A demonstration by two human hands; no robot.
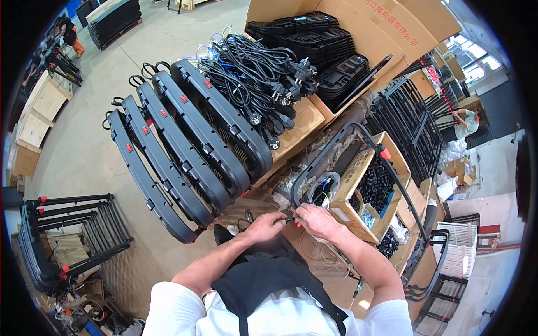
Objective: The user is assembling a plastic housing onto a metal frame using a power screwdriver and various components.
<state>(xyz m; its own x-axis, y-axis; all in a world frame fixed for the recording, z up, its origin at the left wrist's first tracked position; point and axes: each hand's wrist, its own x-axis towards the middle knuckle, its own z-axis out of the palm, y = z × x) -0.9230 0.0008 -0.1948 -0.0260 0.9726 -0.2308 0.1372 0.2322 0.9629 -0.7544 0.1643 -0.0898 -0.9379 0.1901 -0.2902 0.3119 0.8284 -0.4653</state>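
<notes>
Hands at red pc. nr frame edge; flr L.

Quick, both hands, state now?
Left hand: closed, pinching a small dark part.
Right hand: fingers curled by a small red part; too small to tell whether the grip is closed on it.

Piece between left hand, right hand: too small to tell. Carton flap cut off by top edge.
</notes>
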